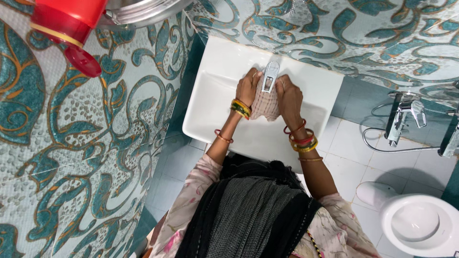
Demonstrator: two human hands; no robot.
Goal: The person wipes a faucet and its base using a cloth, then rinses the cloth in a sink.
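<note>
Evidently both hands, left hand (247,87) and right hand (289,95), press a checked pinkish cloth (264,106) together beneath the chrome lever tap (270,75), fingers clenched around it, over the white rectangular ceramic basin (210,102) that catches drips.

A white rectangular washbasin (210,100) juts from the patterned wall, its chrome tap (270,75) standing at the back rim, a checked cloth (264,106) bunched just below that tap.
</note>
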